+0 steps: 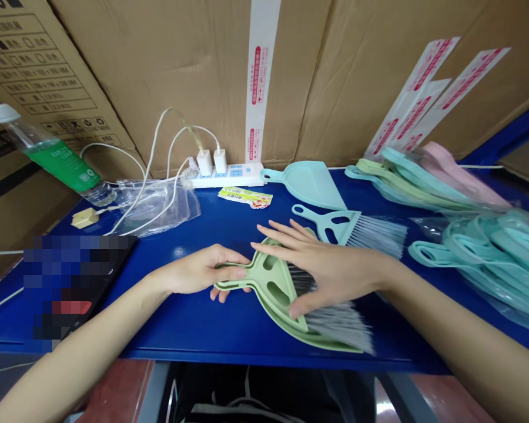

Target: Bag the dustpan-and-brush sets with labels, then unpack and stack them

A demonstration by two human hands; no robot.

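A green hand brush (280,288) lies on top of a green dustpan (291,335), its grey bristles pointing right. My left hand (211,271) grips the two stacked handles between thumb and fingers. My right hand (320,261) rests over the brush head with its fingers spread, thumb on the lower part and fingertips near the upper edge; it hides part of the bristles. Behind it, a light blue brush (339,226) and a light blue dustpan (312,183) lie on the blue table (176,338).
Bagged dustpans in blue, green and pink (423,176) and more blue ones (502,252) lie at the right. A power strip (247,174), a colourful wrapper (247,197), a plastic bag (158,205), and a leaning bottle (62,164) stand or lie toward the back and left.
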